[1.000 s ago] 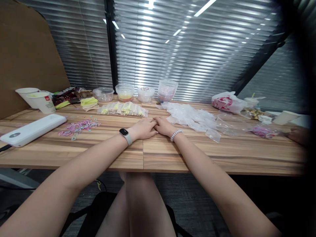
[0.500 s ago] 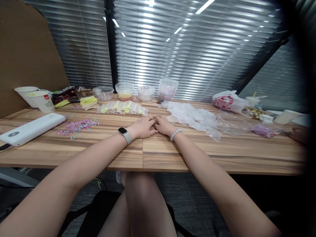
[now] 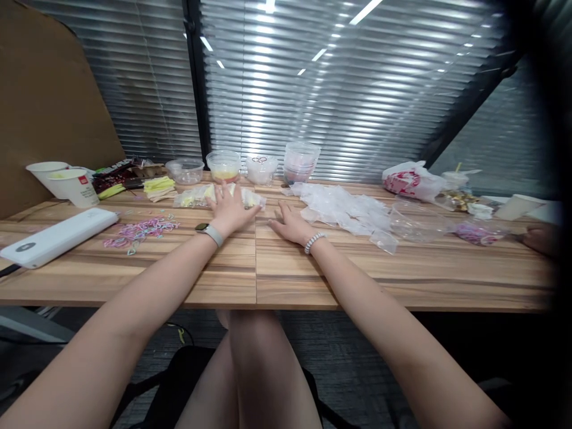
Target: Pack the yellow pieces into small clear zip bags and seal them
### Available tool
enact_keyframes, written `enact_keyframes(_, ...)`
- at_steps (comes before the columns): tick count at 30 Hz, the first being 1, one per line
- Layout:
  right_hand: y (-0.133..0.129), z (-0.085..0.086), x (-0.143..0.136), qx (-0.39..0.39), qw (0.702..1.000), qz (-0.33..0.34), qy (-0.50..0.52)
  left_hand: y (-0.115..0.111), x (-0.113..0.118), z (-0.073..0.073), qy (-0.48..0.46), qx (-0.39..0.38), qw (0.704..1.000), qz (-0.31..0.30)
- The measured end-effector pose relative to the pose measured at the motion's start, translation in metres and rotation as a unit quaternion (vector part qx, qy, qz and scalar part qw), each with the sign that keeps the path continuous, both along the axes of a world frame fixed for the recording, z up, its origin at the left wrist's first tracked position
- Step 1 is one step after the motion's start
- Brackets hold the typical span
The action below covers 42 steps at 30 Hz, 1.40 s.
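Moving away from the right hand (image 3: 291, 224) since half a second ago, the left hand (image 3: 229, 211) is now reaching forward, spreading its fingers wide over the row of small packets (image 3: 192, 198) just short of twelve o'clock from the seat. Whether it is touching them, I cannot tell. Right-hand fingers are lying loosely apart, gripping nothing visible; clear bags (image 3: 346, 207) are lying at that hand's two o'clock, small coloured loops (image 3: 145, 231) at the left hand's nine.
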State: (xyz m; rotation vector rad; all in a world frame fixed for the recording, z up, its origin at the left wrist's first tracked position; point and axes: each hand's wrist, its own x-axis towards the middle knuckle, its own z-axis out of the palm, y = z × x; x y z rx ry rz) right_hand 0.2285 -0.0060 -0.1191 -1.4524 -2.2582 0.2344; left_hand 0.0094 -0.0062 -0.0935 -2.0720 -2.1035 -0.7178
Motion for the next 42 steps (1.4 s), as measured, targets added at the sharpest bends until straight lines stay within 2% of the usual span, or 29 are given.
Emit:
enact_keyframes(4, -0.002, 0.001, -0.013, -0.018, 1.0, -0.011, 0.0, 0.016, -0.04, 0.003, -0.03, 0.012, 0.994, 0.102)
enact_keyframes(7, 0.004, 0.001, -0.033, -0.032, 0.999, -0.015, -0.02, 0.025, -0.063, -0.003, -0.042, -0.015, 0.991, 0.128)
enact_keyframes(10, 0.017, 0.001, -0.059, -0.036, 0.999, -0.011, -0.033, 0.034, -0.076, -0.012, -0.039, -0.055, 0.989, 0.133)
enact_keyframes(14, 0.044, -0.002, -0.095, -0.046, 0.998, -0.019, -0.035, 0.045, -0.082, -0.02, -0.038, -0.089, 0.988, 0.118)
enact_keyframes(18, 0.072, -0.005, -0.117, -0.06, 0.997, 0.0, -0.045, 0.056, -0.087, -0.023, -0.037, -0.1, 0.989, 0.105)
enact_keyframes(22, 0.095, -0.009, -0.127, -0.071, 0.996, 0.016, -0.055, 0.065, -0.092, -0.026, -0.043, -0.077, 0.991, 0.096)
enact_keyframes(25, 0.109, -0.012, -0.134, -0.073, 0.996, 0.021, -0.056, 0.07, -0.094, -0.029, -0.063, -0.039, 0.991, 0.115)
enact_keyframes(28, 0.118, -0.013, -0.142, -0.067, 0.996, 0.032, -0.055, 0.073, -0.098, -0.029, -0.071, -0.021, 0.989, 0.128)
enact_keyframes(36, 0.128, -0.011, -0.155, -0.039, 0.996, 0.074, -0.043, 0.067, -0.104, -0.021, -0.075, -0.014, 0.99, 0.116)
enact_keyframes(42, 0.129, -0.01, -0.152, -0.008, 0.988, 0.15, -0.023, 0.066, -0.103, -0.016, -0.083, -0.023, 0.991, 0.099)
